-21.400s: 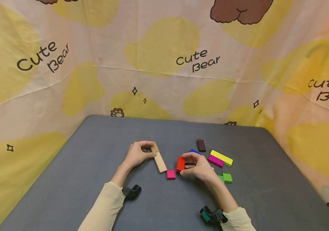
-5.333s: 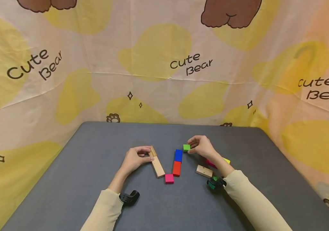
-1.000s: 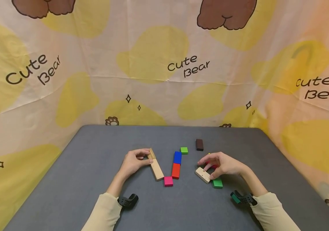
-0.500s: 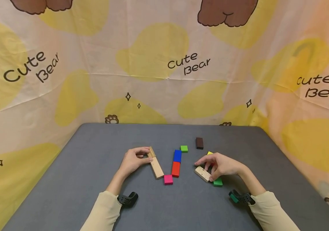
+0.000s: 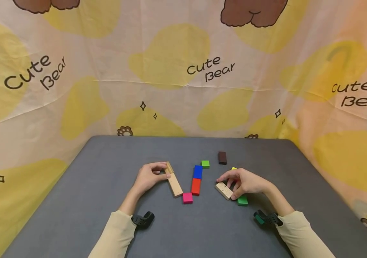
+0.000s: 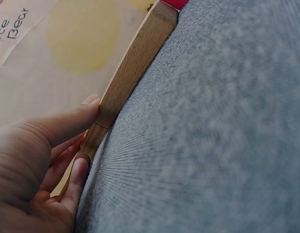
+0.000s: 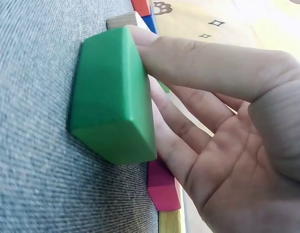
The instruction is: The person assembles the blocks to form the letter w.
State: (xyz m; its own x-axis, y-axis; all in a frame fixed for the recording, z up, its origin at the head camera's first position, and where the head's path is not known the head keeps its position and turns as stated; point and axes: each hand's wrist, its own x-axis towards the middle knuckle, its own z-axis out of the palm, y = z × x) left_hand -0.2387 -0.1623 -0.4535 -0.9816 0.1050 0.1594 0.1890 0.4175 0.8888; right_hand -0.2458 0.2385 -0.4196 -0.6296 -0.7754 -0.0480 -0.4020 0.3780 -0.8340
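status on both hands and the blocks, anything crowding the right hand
Left hand gripping pale wood row. Right hand pinching speckled wood block. Dark green block close by right thumb.

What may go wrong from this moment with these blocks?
The right hand holds the speckled wooden block close to the dark green block, so lifting could knock it. If the left hand slips, the narrow wooden block may lose its alignment with the long wooden block. That one might also push the pink block, set right at its near corner.
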